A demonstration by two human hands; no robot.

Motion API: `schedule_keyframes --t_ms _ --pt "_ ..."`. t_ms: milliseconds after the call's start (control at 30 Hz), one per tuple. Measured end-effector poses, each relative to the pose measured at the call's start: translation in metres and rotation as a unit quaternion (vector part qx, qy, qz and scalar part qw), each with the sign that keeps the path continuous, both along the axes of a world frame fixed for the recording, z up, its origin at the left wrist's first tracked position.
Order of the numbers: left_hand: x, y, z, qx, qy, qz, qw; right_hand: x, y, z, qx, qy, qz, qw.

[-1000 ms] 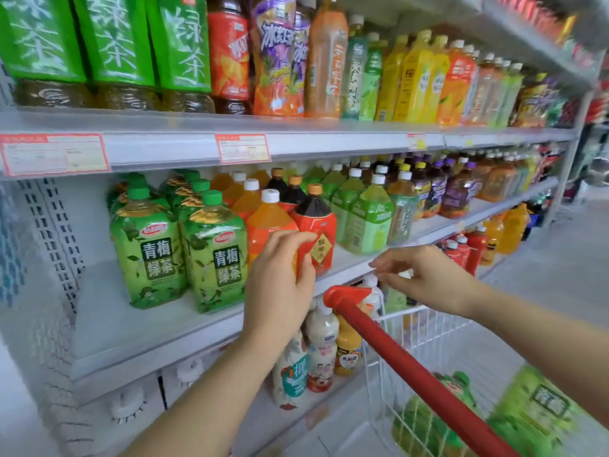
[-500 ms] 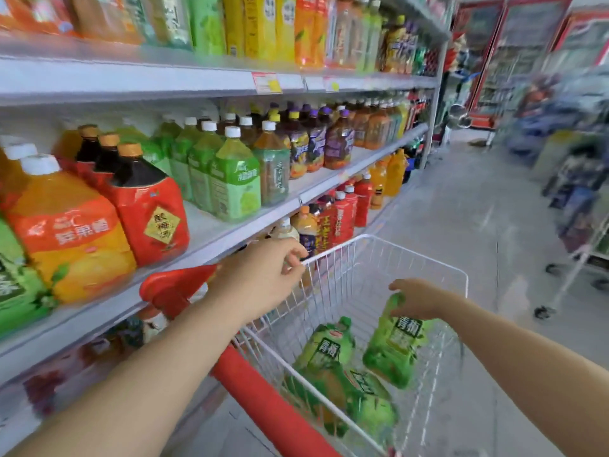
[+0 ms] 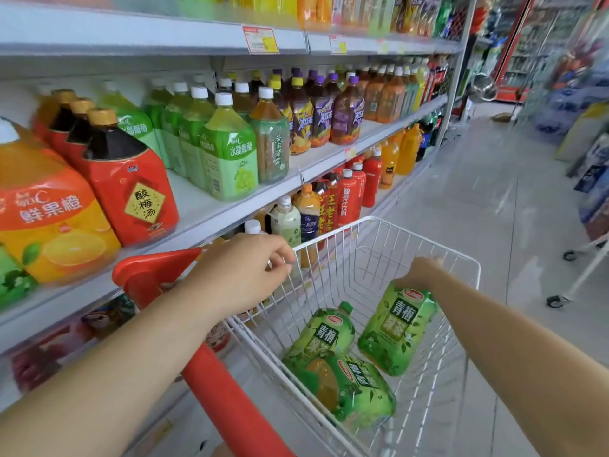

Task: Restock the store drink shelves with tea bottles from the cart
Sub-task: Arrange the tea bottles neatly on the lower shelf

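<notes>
The right hand (image 3: 420, 270) was found closed round the neck of a green tea bottle (image 3: 397, 328), which hung upright from it inside the wire cart (image 3: 372, 258), towards the cart's right side. A second before, this hand had been up at the shelf edge; half a second before, it had only just reached the bottle. The bottle now sat higher in the basket, so the lift out was judged to be under way.

The left hand (image 3: 244, 275) had left the shelf and was over the cart's near left corner, beside the red handle (image 3: 224, 390). Its fingers were loosely curled with nothing seen in them; contact with the wire could not be established.

Two further tea bottles (image 3: 324, 334) lay on their sides in the cart. The middle shelf (image 3: 204, 206) had received none of these three, so most of the restocking remained outstanding.
</notes>
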State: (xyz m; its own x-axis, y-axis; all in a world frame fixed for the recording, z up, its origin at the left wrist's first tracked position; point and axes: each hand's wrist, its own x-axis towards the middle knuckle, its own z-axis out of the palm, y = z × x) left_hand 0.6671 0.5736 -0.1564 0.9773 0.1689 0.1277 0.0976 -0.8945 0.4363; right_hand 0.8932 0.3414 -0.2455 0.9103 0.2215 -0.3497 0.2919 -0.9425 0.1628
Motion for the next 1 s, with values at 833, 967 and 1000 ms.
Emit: schedule_keyframes --t_ms 833,967,1000 --pt "0.001 0.0 0.001 -0.035 -0.002 0.014 0.999 0.013 -0.008 -0.024 0.197 0.104 -0.001 0.975" --pt "0.0 0.002 0.001 -0.031 -0.007 0.022 0.999 0.001 0.003 -0.026 0.179 0.081 0.089 0.976" --pt "0.0 0.001 0.001 -0.028 -0.004 0.023 0.999 -0.002 0.005 -0.025 0.175 0.076 0.106 0.976"
